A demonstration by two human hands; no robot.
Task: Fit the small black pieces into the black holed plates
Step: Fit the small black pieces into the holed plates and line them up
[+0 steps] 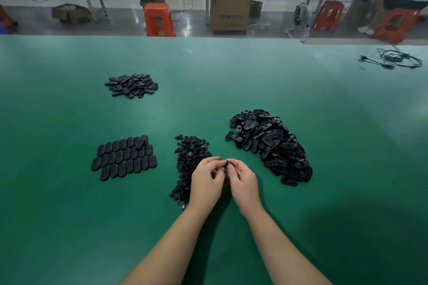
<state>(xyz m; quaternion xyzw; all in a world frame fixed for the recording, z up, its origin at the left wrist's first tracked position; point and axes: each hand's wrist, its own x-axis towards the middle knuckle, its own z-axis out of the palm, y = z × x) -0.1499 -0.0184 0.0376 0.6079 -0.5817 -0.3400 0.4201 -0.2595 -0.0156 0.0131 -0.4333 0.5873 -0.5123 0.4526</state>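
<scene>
At the left of the green table lies a flat patch of black oval plates, set side by side in three rough rows with their smooth faces up. Behind it, farther from the person, sits a smaller loose heap of oval plates. Moving right, a long scatter of small black pieces runs from mid-table toward the near edge; its near end is hidden under the left wrist. The left hand hovers over that scatter, fingers curled inward, its fingertips meeting those of the right hand. Between the two sets of fingertips a single black plate is pinched, only its upper rim showing; whether a small piece is seated in it cannot be told. Both forearms reach in from the bottom edge. Just right of the hands spreads the largest pile of holed plates, tumbled at all angles, several showing hollow undersides. At the far right corner of the table lies a coiled black cable. Beyond the table stand orange stools and a cardboard box
</scene>
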